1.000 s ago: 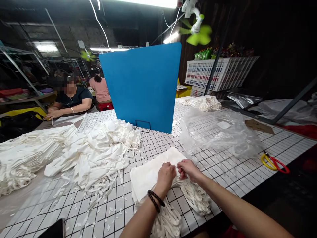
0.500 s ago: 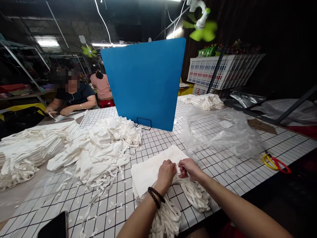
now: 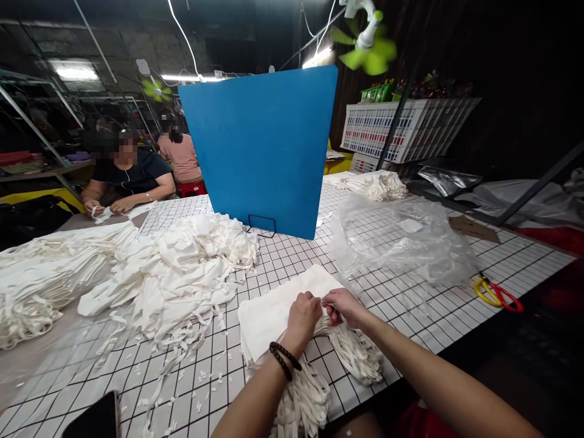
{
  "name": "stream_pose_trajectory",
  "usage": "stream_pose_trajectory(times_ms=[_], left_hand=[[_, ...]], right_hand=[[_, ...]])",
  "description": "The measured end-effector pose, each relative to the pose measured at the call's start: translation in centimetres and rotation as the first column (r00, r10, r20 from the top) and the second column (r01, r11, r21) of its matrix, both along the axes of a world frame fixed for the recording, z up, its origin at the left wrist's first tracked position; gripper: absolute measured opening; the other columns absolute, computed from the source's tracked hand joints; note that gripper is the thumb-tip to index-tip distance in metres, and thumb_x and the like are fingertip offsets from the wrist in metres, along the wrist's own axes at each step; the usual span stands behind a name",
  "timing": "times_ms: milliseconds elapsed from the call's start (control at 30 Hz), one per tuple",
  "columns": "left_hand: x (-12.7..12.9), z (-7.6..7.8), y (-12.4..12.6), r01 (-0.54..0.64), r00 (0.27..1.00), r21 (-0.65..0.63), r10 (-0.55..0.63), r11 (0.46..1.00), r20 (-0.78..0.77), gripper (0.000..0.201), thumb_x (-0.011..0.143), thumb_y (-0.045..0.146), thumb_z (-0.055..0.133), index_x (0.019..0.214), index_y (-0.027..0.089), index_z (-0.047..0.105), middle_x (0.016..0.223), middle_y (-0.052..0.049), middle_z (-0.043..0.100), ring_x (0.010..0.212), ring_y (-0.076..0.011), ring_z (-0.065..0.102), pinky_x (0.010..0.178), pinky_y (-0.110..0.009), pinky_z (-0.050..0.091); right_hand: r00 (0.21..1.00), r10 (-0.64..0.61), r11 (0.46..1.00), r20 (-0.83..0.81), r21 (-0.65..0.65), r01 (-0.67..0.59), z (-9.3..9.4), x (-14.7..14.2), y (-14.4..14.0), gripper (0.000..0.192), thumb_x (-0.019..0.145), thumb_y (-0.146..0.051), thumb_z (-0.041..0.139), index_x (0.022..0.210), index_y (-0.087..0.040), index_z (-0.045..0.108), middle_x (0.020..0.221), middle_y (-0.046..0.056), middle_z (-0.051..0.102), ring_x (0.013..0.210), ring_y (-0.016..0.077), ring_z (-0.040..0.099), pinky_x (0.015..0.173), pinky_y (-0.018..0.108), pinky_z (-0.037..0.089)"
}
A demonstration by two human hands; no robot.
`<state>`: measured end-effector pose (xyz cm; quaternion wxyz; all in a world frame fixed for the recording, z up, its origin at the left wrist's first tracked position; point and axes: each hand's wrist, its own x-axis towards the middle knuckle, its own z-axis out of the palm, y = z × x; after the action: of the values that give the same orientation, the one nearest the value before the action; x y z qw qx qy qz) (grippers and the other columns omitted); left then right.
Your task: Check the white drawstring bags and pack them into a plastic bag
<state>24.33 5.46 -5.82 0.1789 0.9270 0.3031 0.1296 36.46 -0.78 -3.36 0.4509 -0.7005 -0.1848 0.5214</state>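
My left hand [image 3: 305,315], wearing dark beads at the wrist, rests on a neat stack of flat white cloth pieces [image 3: 269,313], its fingers closed in a pinch. Close beside it, almost touching, my right hand [image 3: 343,306] is closed too. Both pinch a small bit of white cloth at the stack's right edge, mostly hidden by my fingers. From the stack, bundles of looped white straps [image 3: 358,353] hang toward me, one below each hand. Left of the stack lies a loose heap of white strapped cloth pieces [image 3: 182,274].
A blue board [image 3: 260,152] stands upright behind the stack. Clear plastic bags [image 3: 401,243] and red-yellow scissors [image 3: 497,293] lie right. A phone [image 3: 93,417] sits front left, near small white scraps. A co-worker [image 3: 132,176] handles white cloth across the table.
The whole view has shifted slightly, so things sit a little further left. Both hands keep their pinch at the same place on the stack, with only slight finger movement.
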Motion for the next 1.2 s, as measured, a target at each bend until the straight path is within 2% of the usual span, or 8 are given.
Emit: stream_pose_trajectory(times_ms=[233, 367, 633, 833, 967, 1033, 1100, 1200], left_hand=[[-0.2, 0.3, 0.0, 0.021, 1.000, -0.015, -0.021, 1.000, 0.016, 0.026, 0.092, 0.021, 0.043, 0.093, 0.019, 0.069, 0.091, -0.007, 0.064, 0.090, -0.0193, 0.056, 0.076, -0.028, 0.047], [-0.7, 0.5, 0.1, 0.069, 0.996, -0.020, -0.068, 0.997, 0.050, 0.028, 0.092, 0.019, 0.042, 0.106, 0.019, 0.066, 0.095, -0.007, 0.063, 0.094, -0.0191, 0.055, 0.083, -0.028, 0.047], [-1.4, 0.3, -0.4, 0.181, 0.980, 0.024, -0.182, 0.983, 0.084, 0.038, 0.090, 0.018, 0.042, 0.126, 0.018, 0.056, 0.100, -0.010, 0.060, 0.094, -0.0208, 0.054, 0.085, -0.032, 0.048], [-1.3, 1.1, -0.5, 0.212, 0.975, -0.030, -0.210, 0.977, 0.071, 0.039, 0.091, 0.019, 0.041, 0.129, 0.016, 0.053, 0.108, -0.013, 0.060, 0.100, -0.0218, 0.055, 0.091, -0.036, 0.047], [-4.1, 2.6, 0.2, 0.223, 0.970, -0.075, -0.214, 0.972, 0.115, 0.047, 0.093, 0.021, 0.039, 0.140, 0.016, 0.037, 0.127, -0.012, 0.054, 0.114, -0.0200, 0.052, 0.100, -0.034, 0.043], [-6.8, 3.3, 0.3, 0.196, 0.963, -0.088, -0.175, 0.977, 0.206, 0.047, 0.093, 0.020, 0.038, 0.140, 0.017, 0.037, 0.132, -0.011, 0.052, 0.119, -0.0198, 0.049, 0.103, -0.036, 0.041], [-10.1, 3.6, 0.0, 0.147, 0.946, -0.100, -0.111, 0.984, 0.303, 0.041, 0.092, 0.018, 0.040, 0.132, 0.020, 0.047, 0.127, -0.008, 0.056, 0.117, -0.0188, 0.051, 0.103, -0.038, 0.042], [-14.4, 3.0, -1.5, 0.078, 0.941, -0.123, -0.032, 0.989, 0.338, 0.036, 0.088, 0.011, 0.043, 0.119, 0.023, 0.058, 0.116, -0.005, 0.061, 0.110, -0.0172, 0.056, 0.099, -0.038, 0.046]], right_hand=[[0.984, 0.175, 0.985, 0.021, -0.001, -0.175, 1.0, 1.4, -0.5, 0.016, 0.074, -0.025, 0.060, 0.064, -0.016, 0.052, 0.043, -0.007, 0.043, 0.031, 0.0053, 0.031, 0.027, 0.017, 0.028], [0.969, 0.240, 0.971, 0.058, -0.002, -0.241, 2.0, 2.9, -3.1, 0.033, 0.078, -0.046, 0.062, 0.074, -0.013, 0.058, 0.048, -0.005, 0.047, 0.034, 0.0057, 0.034, 0.030, 0.018, 0.032], [0.961, -0.035, 0.949, 0.275, 0.311, -0.054, 2.5, 3.3, -11.8, 0.037, 0.075, -0.047, 0.068, 0.091, -0.014, 0.061, 0.066, -0.001, 0.056, 0.061, 0.0113, 0.051, 0.060, 0.025, 0.045], [0.952, -0.076, 0.972, 0.296, 0.234, 0.005, 0.5, 2.4, -15.9, 0.043, 0.069, -0.049, 0.072, 0.091, -0.014, 0.063, 0.085, 0.008, 0.064, 0.083, 0.0202, 0.059, 0.080, 0.034, 0.048], [0.811, -0.195, 0.955, 0.551, 0.295, 0.030, 0.6, -0.3, -17.0, 0.039, 0.072, -0.048, 0.069, 0.096, -0.019, 0.064, 0.123, 0.012, 0.055, 0.109, 0.0252, 0.054, 0.091, 0.036, 0.046], [0.861, -0.100, 0.959, 0.498, 0.279, -0.050, 0.9, -3.1, -16.9, 0.035, 0.075, -0.048, 0.066, 0.094, -0.019, 0.064, 0.112, 0.011, 0.061, 0.097, 0.0218, 0.060, 0.081, 0.032, 0.051], [0.951, 0.095, 0.959, 0.293, 0.230, -0.166, 0.8, -6.3, -16.1, 0.038, 0.076, -0.051, 0.064, 0.091, -0.017, 0.063, 0.088, 0.008, 0.066, 0.069, 0.0165, 0.063, 0.060, 0.027, 0.052], [0.963, 0.268, 0.949, 0.042, 0.162, -0.271, -0.3, -10.9, -14.0, 0.045, 0.076, -0.058, 0.058, 0.090, -0.016, 0.058, 0.066, 0.002, 0.063, 0.038, 0.0111, 0.051, 0.034, 0.022, 0.035]])
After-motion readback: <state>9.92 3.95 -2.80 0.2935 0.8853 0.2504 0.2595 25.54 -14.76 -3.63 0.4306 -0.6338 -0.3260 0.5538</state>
